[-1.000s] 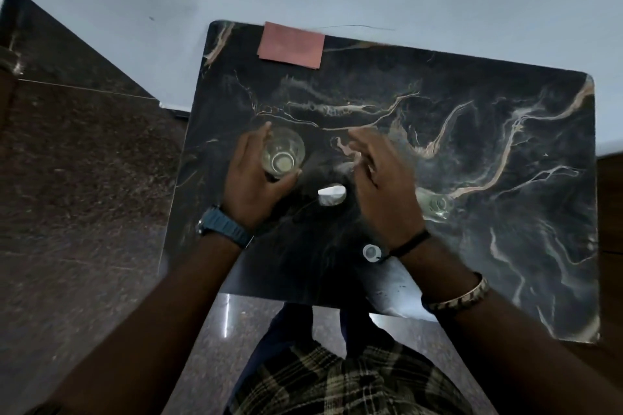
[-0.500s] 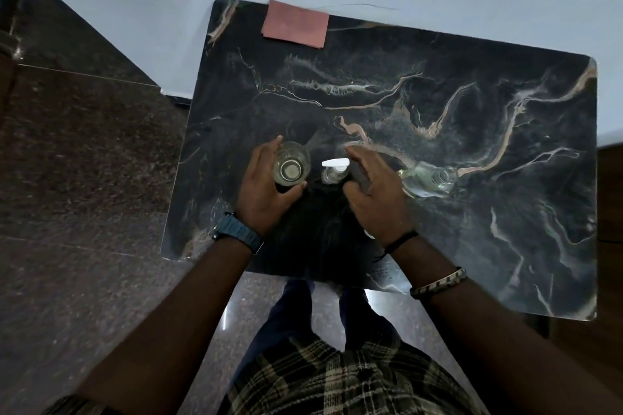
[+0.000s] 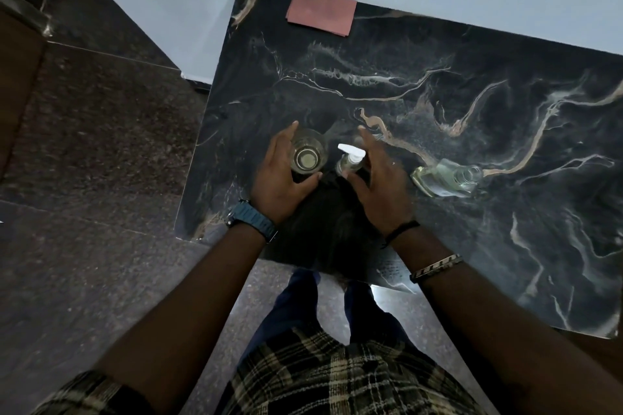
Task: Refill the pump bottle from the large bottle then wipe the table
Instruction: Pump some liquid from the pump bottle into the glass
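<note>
Dark marble table point(image 3: 438, 246): left hand point(image 3: 281, 175) curls round an open bottle point(image 3: 306, 153) mid-table; right hand point(image 3: 379, 180) grips the pump bottle point(image 3: 350, 162) beside it. Pink cloth point(image 3: 321, 12) lies at the far edge.

Open bottle point(image 3: 307, 156), pump bottle point(image 3: 351, 161) crowded table point(image 3: 505, 246) centre-left. Tipped bottle point(image 3: 446, 177) lay right. Far side open except cloth point(image 3: 321, 14).

my left hand point(image 3: 281, 175) covers the near side of the open clear bottle point(image 3: 306, 155) | my right hand point(image 3: 379, 178) hides the pump bottle point(image 3: 350, 162) body below its white head | table point(image 3: 505, 246) cut off at right edge | liquid levels too dim to tell | cloth point(image 3: 321, 12) texture blurred
</note>
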